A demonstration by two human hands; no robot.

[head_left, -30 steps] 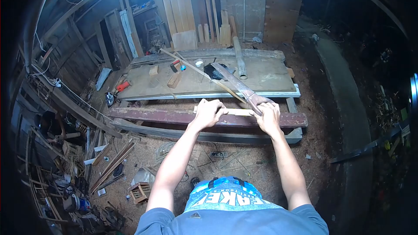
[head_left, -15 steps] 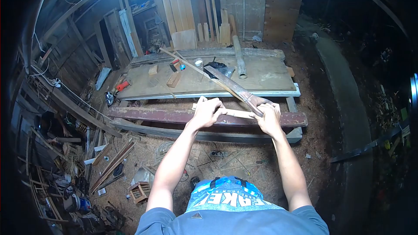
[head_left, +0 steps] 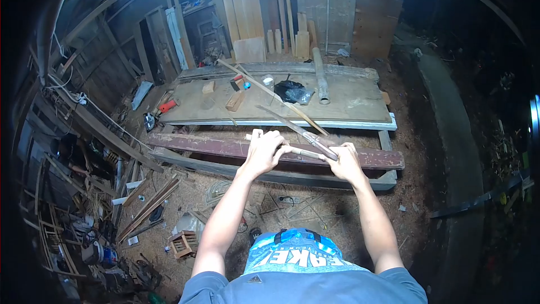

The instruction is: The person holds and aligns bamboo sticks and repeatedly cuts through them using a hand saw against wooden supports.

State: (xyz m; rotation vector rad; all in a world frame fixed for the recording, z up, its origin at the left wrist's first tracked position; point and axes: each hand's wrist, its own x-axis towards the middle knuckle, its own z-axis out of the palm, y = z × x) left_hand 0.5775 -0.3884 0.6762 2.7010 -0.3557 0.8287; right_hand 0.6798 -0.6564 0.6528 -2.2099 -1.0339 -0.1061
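Observation:
My left hand point(head_left: 263, 152) is closed on a short, pale wooden strip point(head_left: 304, 152), which sticks out toward the right above a maroon-painted beam point(head_left: 214, 144). In my right hand point(head_left: 347, 163) is the handle of what looks like a machete point(head_left: 308, 136). Its blade points away to the upper left, seen nearly edge-on. The near part of the handle crosses close to the strip's right end; whether the two touch I cannot tell. Behind the blade, a long thin wooden stick point(head_left: 270, 93) lies slantwise over the workbench point(head_left: 351, 104).
On the bench are a black plastic bag point(head_left: 289, 92), a grey tube point(head_left: 320, 81), a white cup point(head_left: 268, 80) and wood blocks point(head_left: 235, 101). A red-handled power tool point(head_left: 167, 105) sits at its left end. Scrap sticks point(head_left: 149, 208) and a power strip point(head_left: 289, 199) lie on the floor.
The machete has turned from showing its broad side to nearly edge-on. Its handle has dropped slightly beside the strip. The whole view has shifted a little; both hands keep their holds.

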